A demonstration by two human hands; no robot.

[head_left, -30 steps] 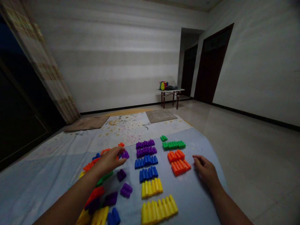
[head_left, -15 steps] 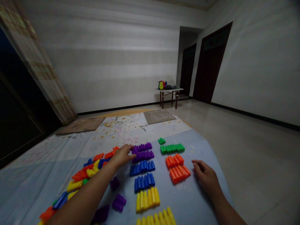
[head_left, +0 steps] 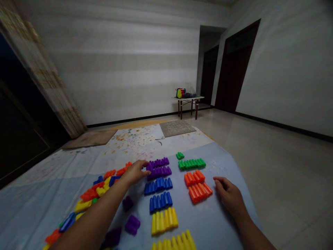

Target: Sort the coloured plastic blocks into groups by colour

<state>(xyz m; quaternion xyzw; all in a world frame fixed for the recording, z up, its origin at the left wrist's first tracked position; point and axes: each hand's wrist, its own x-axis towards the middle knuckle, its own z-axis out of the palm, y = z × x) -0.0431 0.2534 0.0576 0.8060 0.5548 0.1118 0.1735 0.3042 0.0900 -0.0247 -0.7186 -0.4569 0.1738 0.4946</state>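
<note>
- Left hand [head_left: 137, 172]: was at the left end of the two purple rows [head_left: 162, 171], thumb and fingers about the end pieces; whether it gripped one, could not be told.
- Right hand [head_left: 230, 194]: was loosely curled and released, with no piece seen in it, just right of the orange rows [head_left: 200, 192].
- Blue rows [head_left: 160, 202], two: lay on the near side of the purple ones.
- Yellow rows [head_left: 164, 221], two: lay nearest the wearer, the nearer one cut off by the view's edge.
- Green row [head_left: 191, 164], one: lay beyond the orange rows, with a small green piece [head_left: 180, 156] just past it.
- Loose purple pieces [head_left: 132, 225]: lay between the left forearm and the blue and yellow rows.
- Mixed pile [head_left: 88, 195], orange, yellow, blue and green: was spread at the left, partly hidden by the left forearm.
- Cloth [head_left: 213, 222], pale blue near, floral farther off: bore all the pieces.
- Grey mat [head_left: 177, 129] and brown mat [head_left: 91, 139]: lay toward the far edge.
- Small table [head_left: 187, 98]: stood by the far wall, bearing a multicoloured bag [head_left: 180, 93].
</note>
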